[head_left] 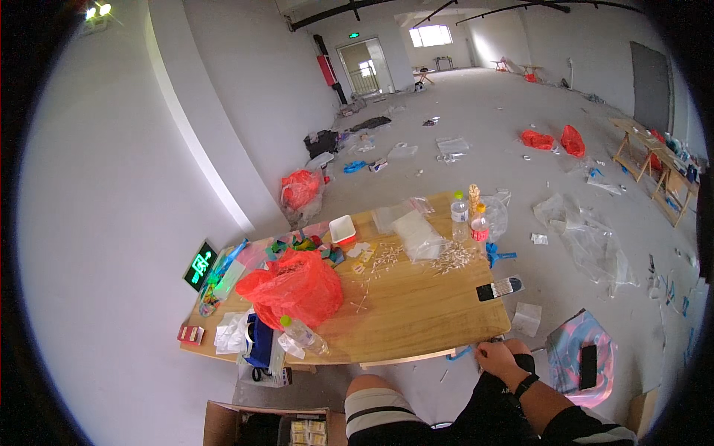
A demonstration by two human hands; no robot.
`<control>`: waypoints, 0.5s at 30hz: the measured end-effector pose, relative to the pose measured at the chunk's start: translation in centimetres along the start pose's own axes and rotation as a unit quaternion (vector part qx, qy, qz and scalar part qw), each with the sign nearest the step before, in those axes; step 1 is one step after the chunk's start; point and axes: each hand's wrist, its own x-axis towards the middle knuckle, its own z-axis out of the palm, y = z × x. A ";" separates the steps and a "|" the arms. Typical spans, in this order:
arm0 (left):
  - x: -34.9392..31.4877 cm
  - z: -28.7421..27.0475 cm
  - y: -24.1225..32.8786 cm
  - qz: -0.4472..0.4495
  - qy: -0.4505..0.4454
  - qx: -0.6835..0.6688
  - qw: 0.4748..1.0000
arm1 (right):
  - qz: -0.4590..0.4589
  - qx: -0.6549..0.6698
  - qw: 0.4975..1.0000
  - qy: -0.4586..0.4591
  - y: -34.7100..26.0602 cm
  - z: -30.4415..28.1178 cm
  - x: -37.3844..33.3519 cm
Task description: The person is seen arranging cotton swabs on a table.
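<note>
My right hand [497, 358] rests by my knee, just below the near right edge of the wooden table [416, 320]. Its fingers are curled closed; whatever they may hold is hidden. A dark band circles that wrist. My left hand is out of sight. Nearest on the tabletop lies a black-and-clear pack of cotton swabs [500, 288]. Loose cotton swabs [454, 257] form a pile farther in, with more swabs [387, 260] scattered to the left. Clear plastic bags [416, 234] lie behind them. A blue strip [460, 354] shows under the table edge.
Bottles [460, 217] stand at the table's far right. A red plastic bag [294, 286] and a tilted clear bottle [303, 334] occupy its left. Beside my right arm is a patterned stool [580, 357] with a black phone [588, 366]. An open carton [271, 424] sits at lower left.
</note>
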 end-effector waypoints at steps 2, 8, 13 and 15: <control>0.0 0.1 -0.1 0.012 -0.007 0.006 1.000 | -0.002 0.000 1.000 0.001 0.3 0.2 0.0; 0.5 0.0 -2.4 0.076 -0.037 -0.068 0.994 | -0.018 0.004 1.000 0.018 0.2 0.4 -0.1; 0.1 0.2 -1.7 0.043 -0.011 -0.026 0.999 | -0.003 -0.010 1.000 0.008 0.1 0.4 -0.1; -0.4 0.4 -1.5 0.064 -0.016 -0.037 0.997 | -0.042 0.009 0.999 0.020 0.8 0.8 0.1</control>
